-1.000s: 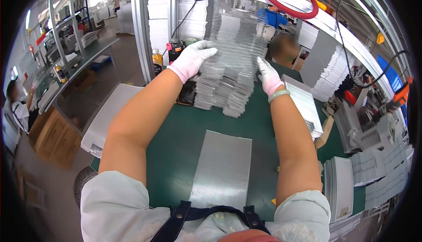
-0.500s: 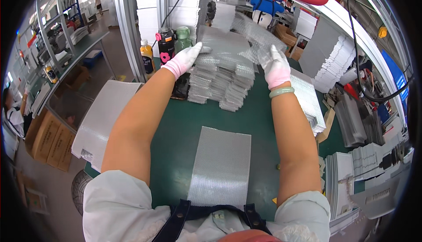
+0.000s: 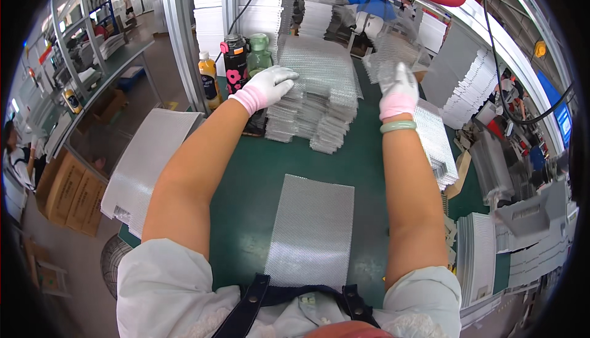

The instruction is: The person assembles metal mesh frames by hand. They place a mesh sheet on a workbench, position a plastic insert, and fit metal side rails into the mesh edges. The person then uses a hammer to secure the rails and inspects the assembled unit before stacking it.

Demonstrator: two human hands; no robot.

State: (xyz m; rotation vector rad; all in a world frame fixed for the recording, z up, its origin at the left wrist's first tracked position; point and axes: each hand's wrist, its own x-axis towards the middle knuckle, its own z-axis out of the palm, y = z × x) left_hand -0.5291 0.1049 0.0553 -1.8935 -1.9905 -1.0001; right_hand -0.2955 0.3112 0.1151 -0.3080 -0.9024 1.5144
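My left hand (image 3: 268, 88), in a white glove with a pink cuff, rests with fingers extended at the left edge of an uneven stack of clear, bubble-textured plastic sheets (image 3: 319, 61). Farther right, my gloved right hand (image 3: 399, 91) grips a loose translucent sheet (image 3: 393, 49). That sheet is smeared by motion and held up clear of the stack, to its right. Directly before me a single silver mesh-like sheet (image 3: 312, 227) lies flat on the green table (image 3: 239, 196).
Silver sheets (image 3: 150, 153) lie at the table's left edge; another stack (image 3: 435, 144) stands beside my right forearm. A juice bottle (image 3: 209, 80), a black flask (image 3: 235, 64) and a green bottle (image 3: 259, 52) stand back left. A person in blue (image 3: 375, 7) works beyond.
My right hand has moved right and slightly down, carrying the loose sheet away from the stack. My left hand has shifted slightly right and down onto the stack's edge, fingers more spread.
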